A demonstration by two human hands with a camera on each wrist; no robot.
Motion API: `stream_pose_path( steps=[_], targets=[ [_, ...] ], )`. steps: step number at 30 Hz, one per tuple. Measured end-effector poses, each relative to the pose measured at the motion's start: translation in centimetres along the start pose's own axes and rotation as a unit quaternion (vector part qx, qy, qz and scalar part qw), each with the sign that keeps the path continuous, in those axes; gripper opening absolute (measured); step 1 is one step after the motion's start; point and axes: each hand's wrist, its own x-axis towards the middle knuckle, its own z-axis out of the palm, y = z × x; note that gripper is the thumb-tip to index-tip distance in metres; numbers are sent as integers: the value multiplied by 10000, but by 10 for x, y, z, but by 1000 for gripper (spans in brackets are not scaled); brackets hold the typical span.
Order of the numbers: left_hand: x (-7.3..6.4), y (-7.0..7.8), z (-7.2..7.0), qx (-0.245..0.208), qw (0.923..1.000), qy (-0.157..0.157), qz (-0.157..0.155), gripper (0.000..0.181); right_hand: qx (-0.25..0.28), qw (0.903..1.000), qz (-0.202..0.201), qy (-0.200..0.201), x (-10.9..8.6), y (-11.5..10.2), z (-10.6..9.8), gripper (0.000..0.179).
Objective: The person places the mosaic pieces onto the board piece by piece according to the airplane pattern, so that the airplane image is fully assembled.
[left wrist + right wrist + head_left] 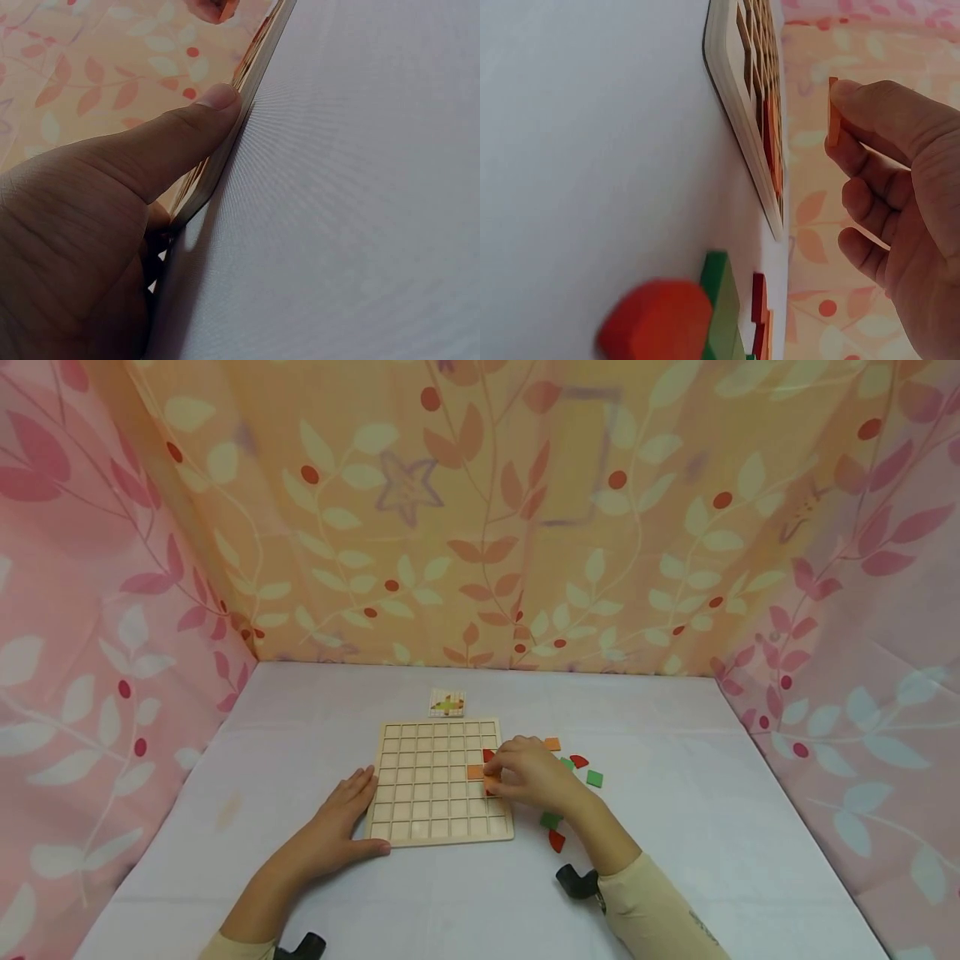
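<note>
A pale wooden grid board (pixel 422 793) lies on the white table. My left hand (pixel 341 822) rests at its near left corner, fingers along the left side and thumb (pixel 191 127) along the near edge. My right hand (pixel 528 768) is over the board's right side. Between thumb and fingertips it pinches a thin orange tile (pixel 834 112), held above the board in the right wrist view. Beside that hand, an orange tile (pixel 475 772) and a red piece (pixel 488 754) sit in the grid, the red one partly hidden by the fingers.
Loose pieces lie right of the board: an orange tile (pixel 552 744), a green square (pixel 595 778), red rounded pieces (pixel 557 841) and other green ones, some partly covered by my right arm. A small pattern card (pixel 447 703) lies beyond the board. Floral cloth walls surround the table.
</note>
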Motion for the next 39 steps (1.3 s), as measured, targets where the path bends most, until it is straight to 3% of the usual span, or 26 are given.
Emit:
stream_pose_path(
  steps=[7, 22, 39],
  targets=[
    [0, -1, 1, -8, 10000, 5, -3, 117, -211, 9993, -294, 14, 13, -2, 12, 24],
    [0, 0, 0, -24, 10000, 9, 20, 116, -331, 9993, 18, -176, 19, -7, 23, 18],
    [0, 0, 0, -22, 10000, 15, 29, 115, -689, 9974, 54, -196, 21, -11, 29, 14]
  ],
)
